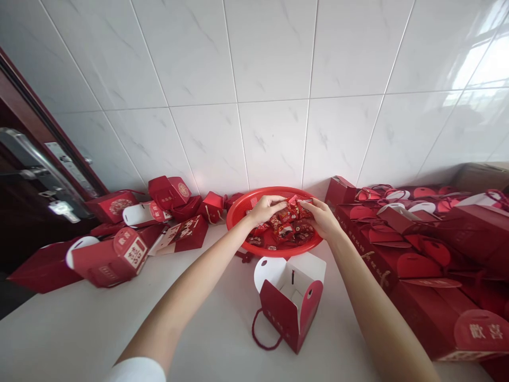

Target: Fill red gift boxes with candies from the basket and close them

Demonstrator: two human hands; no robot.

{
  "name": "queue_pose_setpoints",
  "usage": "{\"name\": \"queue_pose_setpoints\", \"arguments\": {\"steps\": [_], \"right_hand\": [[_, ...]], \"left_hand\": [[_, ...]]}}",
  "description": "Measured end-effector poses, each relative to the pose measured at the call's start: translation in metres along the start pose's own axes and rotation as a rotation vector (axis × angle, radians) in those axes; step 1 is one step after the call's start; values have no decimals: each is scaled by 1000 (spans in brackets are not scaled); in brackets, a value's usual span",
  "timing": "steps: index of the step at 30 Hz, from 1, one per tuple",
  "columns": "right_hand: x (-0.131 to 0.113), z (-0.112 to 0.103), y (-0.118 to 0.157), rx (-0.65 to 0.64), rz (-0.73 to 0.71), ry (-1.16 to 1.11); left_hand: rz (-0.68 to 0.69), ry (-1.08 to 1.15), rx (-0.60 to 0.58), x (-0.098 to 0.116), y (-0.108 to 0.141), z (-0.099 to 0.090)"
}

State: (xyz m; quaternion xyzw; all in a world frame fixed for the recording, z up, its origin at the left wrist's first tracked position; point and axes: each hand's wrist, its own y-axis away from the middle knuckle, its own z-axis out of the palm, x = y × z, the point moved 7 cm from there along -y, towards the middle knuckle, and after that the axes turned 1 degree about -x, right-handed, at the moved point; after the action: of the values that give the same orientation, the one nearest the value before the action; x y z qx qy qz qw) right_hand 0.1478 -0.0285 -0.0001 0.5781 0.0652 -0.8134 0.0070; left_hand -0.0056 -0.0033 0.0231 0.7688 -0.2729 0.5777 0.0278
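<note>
Left grip [264, 210] and right grip [324, 218] are at wrapped sweets [285, 232] in the red plastic basket [234, 216] beneath; grasping or not, I can't tell. Best pinch lightly, without crushing.

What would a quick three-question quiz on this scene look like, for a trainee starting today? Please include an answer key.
1. Multiple choice: Where are the left hand and right hand?
A) at the door handle
B) at the red basket
C) flat against the wall
2. True or false: The open box in front of the basket is white inside.
3. Short answer: What hangs from the dark door at the far left of the picture?

Key: 1. B; 2. True; 3. Keys.
</note>
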Motion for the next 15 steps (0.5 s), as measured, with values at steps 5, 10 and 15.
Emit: {"name": "queue_pose_setpoints", "arguments": {"steps": [5,10,15], "right_hand": [[2,1,0,-37,17,35],[1,-4,-3,53,-24,21],[0,-4,-2,71,-39,-12]], "left_hand": [[-80,49,1,-3,1,-1],[-338,-134,-135,-20,4,4],[-663,-479,-486,-52,26,16]]}}
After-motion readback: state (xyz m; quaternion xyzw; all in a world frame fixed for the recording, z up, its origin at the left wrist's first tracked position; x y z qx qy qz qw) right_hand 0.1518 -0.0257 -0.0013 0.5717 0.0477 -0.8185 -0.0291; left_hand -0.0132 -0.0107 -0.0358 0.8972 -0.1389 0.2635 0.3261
